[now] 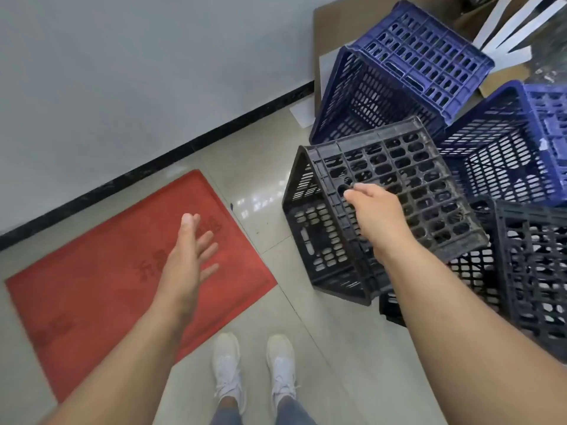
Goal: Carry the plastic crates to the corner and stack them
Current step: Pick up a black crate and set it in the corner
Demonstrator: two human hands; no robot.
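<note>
Crates lie jumbled, nothing stacked yet: right hand (372, 207) fingers curled onto the tipped black crate (399, 191), left hand (190, 250) beside it, fingers spread, empty.

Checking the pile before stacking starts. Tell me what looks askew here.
The crates are jumbled, not stacked. The black crate under the right hand lies tipped on its side, leaning on another black crate. One blue crate is tipped too; a second blue crate sits beside it. The left hand holds nothing.
</note>
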